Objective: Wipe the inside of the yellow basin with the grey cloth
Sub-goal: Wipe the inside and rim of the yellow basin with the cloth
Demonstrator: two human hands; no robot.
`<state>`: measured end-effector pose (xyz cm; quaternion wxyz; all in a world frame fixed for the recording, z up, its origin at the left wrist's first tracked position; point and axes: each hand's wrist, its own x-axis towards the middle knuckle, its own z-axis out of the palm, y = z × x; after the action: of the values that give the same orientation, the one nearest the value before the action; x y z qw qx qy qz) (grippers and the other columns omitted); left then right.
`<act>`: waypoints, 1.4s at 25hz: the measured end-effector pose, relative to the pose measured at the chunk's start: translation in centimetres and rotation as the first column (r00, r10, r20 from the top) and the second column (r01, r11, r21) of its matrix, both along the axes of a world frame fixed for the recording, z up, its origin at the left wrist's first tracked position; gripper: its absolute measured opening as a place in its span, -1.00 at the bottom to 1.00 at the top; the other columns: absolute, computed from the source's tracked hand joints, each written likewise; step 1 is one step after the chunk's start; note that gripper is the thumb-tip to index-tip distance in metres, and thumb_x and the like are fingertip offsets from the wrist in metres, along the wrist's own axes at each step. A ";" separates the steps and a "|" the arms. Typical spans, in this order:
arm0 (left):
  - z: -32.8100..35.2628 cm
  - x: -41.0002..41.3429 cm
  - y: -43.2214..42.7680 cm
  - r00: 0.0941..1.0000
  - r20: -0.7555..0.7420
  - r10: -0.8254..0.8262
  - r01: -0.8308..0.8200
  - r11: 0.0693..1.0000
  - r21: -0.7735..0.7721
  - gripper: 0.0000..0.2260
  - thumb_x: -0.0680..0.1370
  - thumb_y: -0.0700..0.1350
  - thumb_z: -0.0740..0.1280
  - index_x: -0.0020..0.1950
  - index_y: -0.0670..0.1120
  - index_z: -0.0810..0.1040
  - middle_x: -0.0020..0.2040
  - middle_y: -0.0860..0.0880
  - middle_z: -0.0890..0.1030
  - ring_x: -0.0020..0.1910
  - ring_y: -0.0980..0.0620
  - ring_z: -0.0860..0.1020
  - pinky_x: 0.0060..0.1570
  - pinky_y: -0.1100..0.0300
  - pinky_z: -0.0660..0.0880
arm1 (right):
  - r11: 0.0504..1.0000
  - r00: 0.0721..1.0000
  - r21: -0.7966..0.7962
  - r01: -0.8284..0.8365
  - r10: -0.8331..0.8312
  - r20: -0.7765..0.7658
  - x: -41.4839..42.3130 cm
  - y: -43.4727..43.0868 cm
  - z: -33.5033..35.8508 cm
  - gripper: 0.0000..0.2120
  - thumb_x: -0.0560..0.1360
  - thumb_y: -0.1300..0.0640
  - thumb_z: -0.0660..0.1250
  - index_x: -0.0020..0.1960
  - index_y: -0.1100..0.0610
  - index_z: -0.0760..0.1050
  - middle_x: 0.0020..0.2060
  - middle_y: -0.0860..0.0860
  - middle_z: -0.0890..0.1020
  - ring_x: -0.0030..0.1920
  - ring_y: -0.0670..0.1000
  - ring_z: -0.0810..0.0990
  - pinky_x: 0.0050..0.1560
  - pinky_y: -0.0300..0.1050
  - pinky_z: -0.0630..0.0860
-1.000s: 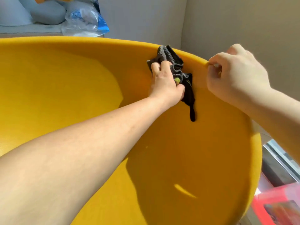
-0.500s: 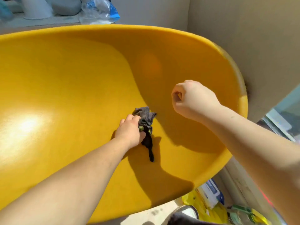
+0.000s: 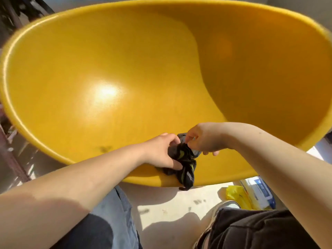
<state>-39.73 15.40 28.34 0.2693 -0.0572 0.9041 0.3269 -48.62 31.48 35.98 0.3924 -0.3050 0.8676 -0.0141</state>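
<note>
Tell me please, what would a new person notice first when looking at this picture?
First, the huge yellow basin, which fills most of the view, with a bright glare of sunlight on its inner wall left of centre. Next, at its near rim, the left hand and the right hand meet on a crumpled dark grey cloth, which hangs over the edge.

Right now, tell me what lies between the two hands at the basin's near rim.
In the head view, only the bunched grey cloth lies between the left hand and the right hand, draped over the yellow basin rim; both hands grip it.
</note>
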 end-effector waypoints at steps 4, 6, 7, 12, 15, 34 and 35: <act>-1.4 1.7 -0.3 0.997 -0.069 -0.022 0.019 0.999 -0.040 -0.57 0.31 0.01 0.54 0.10 0.01 0.49 0.12 0.01 0.45 0.02 -0.01 0.53 0.00 0.10 0.53 | 0.999 0.997 -0.028 -0.036 0.038 0.066 1.6 0.5 -3.9 -0.09 0.34 -0.11 0.58 0.58 -0.07 0.23 0.38 -0.02 0.45 0.30 0.11 0.54 0.29 0.09 0.56; -1.6 1.6 -0.3 0.982 -0.181 0.047 -0.047 0.999 0.004 -0.74 0.30 0.04 0.47 -0.12 0.05 0.47 -0.01 0.00 0.48 -0.12 0.01 0.51 -0.16 0.14 0.49 | 0.997 0.998 -0.043 -0.065 0.066 0.022 3.0 0.5 -5.3 0.04 0.21 -0.20 0.65 0.55 -0.11 0.19 0.34 -0.02 0.32 0.31 0.09 0.45 0.31 0.09 0.51; -1.5 1.3 -0.7 0.977 -0.196 0.082 -0.076 0.996 0.040 -0.78 0.32 0.01 0.46 -0.17 0.03 0.46 -0.10 0.01 0.50 -0.22 0.02 0.49 -0.25 0.17 0.45 | 0.992 0.997 -0.110 -0.056 0.050 -0.060 3.5 0.4 -6.0 -0.03 0.18 -0.22 0.64 0.47 -0.10 0.27 0.28 -0.02 0.33 0.25 0.09 0.45 0.25 0.09 0.53; -0.3 0.1 -2.1 0.963 -0.051 0.266 -0.234 0.912 0.338 -0.88 0.46 -0.10 0.43 -0.04 -0.03 0.54 -0.33 0.01 0.58 -0.41 0.01 0.45 -0.38 0.17 0.38 | 0.843 0.949 -0.437 0.314 -0.298 0.106 3.2 -0.4 -6.6 -0.54 0.32 0.07 0.56 0.11 0.10 0.43 -0.15 -0.01 0.58 -0.18 0.06 0.57 -0.24 -0.08 0.53; 1.1 -1.0 -2.8 0.883 0.005 0.469 -0.422 0.789 0.446 -0.84 0.53 -0.01 0.42 0.04 -0.05 0.63 -0.19 -0.01 0.69 -0.23 0.00 0.62 -0.19 0.11 0.51 | 0.621 0.704 -0.375 0.688 -0.448 0.551 1.0 -0.2 -4.8 -0.70 0.40 0.09 0.46 0.09 0.16 0.52 -0.15 0.15 0.66 -0.19 0.11 0.64 -0.16 0.01 0.57; 1.0 1.1 -11.8 0.930 -0.050 0.364 -0.368 0.925 -0.094 -0.85 0.58 -0.04 0.41 0.11 -0.04 0.57 -0.11 -0.14 0.67 -0.31 -0.16 0.64 -0.32 0.10 0.55 | 0.990 0.938 0.017 -0.140 0.138 -0.317 3.0 -6.3 -8.5 -0.21 0.43 -0.51 0.24 0.56 -0.16 0.34 0.69 -0.01 -0.05 0.66 0.15 -0.19 0.56 0.39 0.09; 1.1 1.6 -12.4 0.928 -0.057 0.367 -0.372 0.923 -0.099 -0.86 0.58 -0.04 0.40 0.10 -0.03 0.57 -0.13 -0.14 0.68 -0.38 -0.13 0.59 -0.34 0.15 0.50 | 0.991 0.951 0.034 -0.130 0.135 -0.279 2.0 -6.7 -8.3 -0.14 0.38 -0.54 0.28 0.57 -0.18 0.31 0.69 -0.04 -0.10 0.66 0.13 -0.26 0.55 0.43 0.07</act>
<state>-38.09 3.03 29.44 0.1823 -0.2348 0.8983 0.3236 -46.58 24.75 27.70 0.2677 -0.3585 0.8921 0.0623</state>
